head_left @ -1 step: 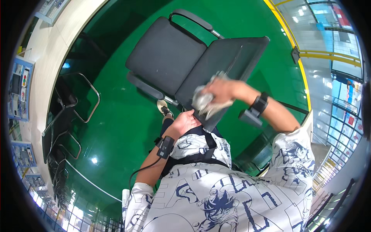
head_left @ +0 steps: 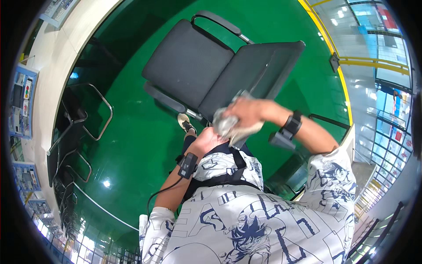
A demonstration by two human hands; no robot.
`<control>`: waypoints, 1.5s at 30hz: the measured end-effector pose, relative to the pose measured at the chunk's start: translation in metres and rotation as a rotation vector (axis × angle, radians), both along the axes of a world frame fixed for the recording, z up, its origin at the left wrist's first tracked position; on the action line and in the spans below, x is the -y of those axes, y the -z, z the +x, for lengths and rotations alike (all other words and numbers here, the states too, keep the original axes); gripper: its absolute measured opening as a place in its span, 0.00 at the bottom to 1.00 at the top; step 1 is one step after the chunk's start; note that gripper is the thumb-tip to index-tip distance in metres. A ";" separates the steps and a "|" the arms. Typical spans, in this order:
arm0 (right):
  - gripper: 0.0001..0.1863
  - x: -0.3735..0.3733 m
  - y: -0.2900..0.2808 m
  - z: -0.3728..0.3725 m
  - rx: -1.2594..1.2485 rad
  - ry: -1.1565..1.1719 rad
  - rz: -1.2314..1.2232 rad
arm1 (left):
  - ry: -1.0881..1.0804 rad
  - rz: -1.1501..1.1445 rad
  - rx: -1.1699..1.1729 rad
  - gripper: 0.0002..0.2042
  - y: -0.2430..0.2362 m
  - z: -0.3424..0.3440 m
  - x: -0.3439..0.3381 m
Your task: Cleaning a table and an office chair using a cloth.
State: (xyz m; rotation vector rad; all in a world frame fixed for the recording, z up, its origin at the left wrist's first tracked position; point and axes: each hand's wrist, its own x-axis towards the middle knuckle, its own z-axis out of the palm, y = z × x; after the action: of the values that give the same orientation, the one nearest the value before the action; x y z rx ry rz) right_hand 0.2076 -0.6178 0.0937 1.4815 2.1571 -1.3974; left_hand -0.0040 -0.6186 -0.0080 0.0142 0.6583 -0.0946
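- So the main thing here is a black padded chair with rounded-corner panels and curved armrests (head_left: 189, 66), sitting right in front of the person on a glossy green floor (head_left: 127, 132).
- Both big panels look dark matte grey-black. The one between the armrests is squarish with soft corners and has a tiny pale speck on it.
- The other panel leans in closer to the person, and a thin, pale, broken streak runs partway along it. Can't tell if that's a scuff or just shine.
- Armrests are black on top, with shiny metal showing at the ends by the panel joint.
- Right hand (head_left: 248, 112) is curled around a crumpled pale grey-and-white cloth (head_left: 224, 125), over the near end of the closer panel. It's pretty motion-blurred, and some cloth dangles below the fingers.
- Left hand (head_left: 206, 139) is down at that same near end, fingers partly behind the cloth. Honestly can't tell how far it's open or whether it grips the edge.
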 end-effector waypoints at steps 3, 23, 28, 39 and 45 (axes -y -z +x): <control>0.23 0.024 -0.041 -0.040 0.172 -0.008 0.174 | 0.010 0.086 0.002 0.16 -0.040 0.008 -0.010; 0.20 -0.047 -0.003 0.254 0.194 0.202 0.848 | -0.224 0.339 -0.785 0.12 -0.039 0.023 0.025; 0.22 -0.097 0.023 0.252 0.501 0.180 0.249 | -0.559 0.180 -0.527 0.14 -0.017 0.024 0.044; 0.28 -0.043 0.073 -0.032 -0.056 -0.388 -0.188 | -0.825 0.178 -0.608 0.11 -0.022 0.067 0.057; 0.24 -0.035 0.036 0.041 0.084 -0.311 -0.140 | -0.629 0.224 -0.668 0.09 0.005 0.057 0.068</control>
State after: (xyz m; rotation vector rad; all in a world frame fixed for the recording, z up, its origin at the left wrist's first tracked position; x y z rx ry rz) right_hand 0.2488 -0.5827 0.0582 1.0795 2.0809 -1.3205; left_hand 0.0530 -0.6865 -0.0135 -0.0105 1.3080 0.6063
